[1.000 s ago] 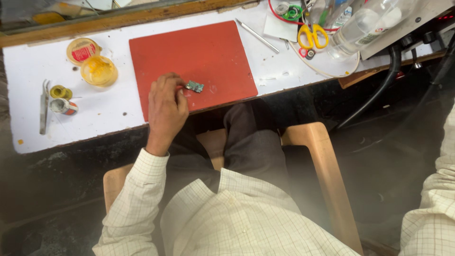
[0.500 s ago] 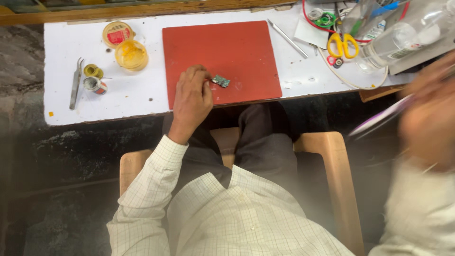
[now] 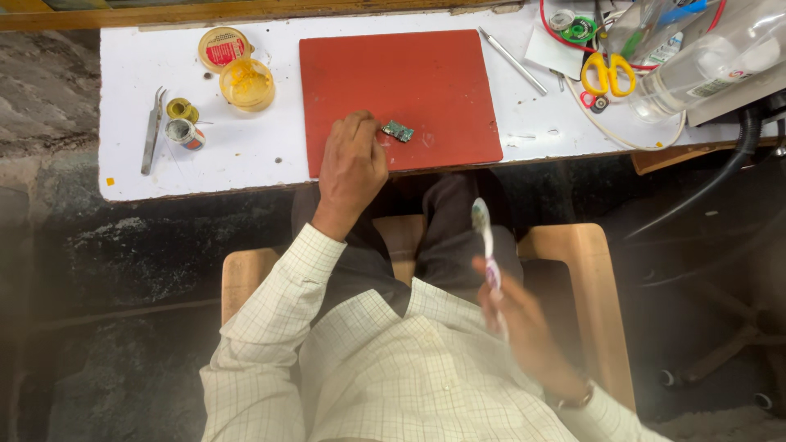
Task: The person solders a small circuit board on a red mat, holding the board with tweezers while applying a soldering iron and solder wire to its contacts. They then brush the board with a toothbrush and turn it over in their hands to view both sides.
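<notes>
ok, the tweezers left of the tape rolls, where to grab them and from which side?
Probably the middle of the tweezers, pinched across the two thin arms, coming from above and from the bare table on their left. They lie flat, lengthwise toward the table's near edge, and the tape rolls crowd their right side. The left hand is nearer.

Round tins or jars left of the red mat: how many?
2: a lidded tin with a red label near the table's far edge, and an open amber jar touching it on the near side. None seem hidden.
</notes>
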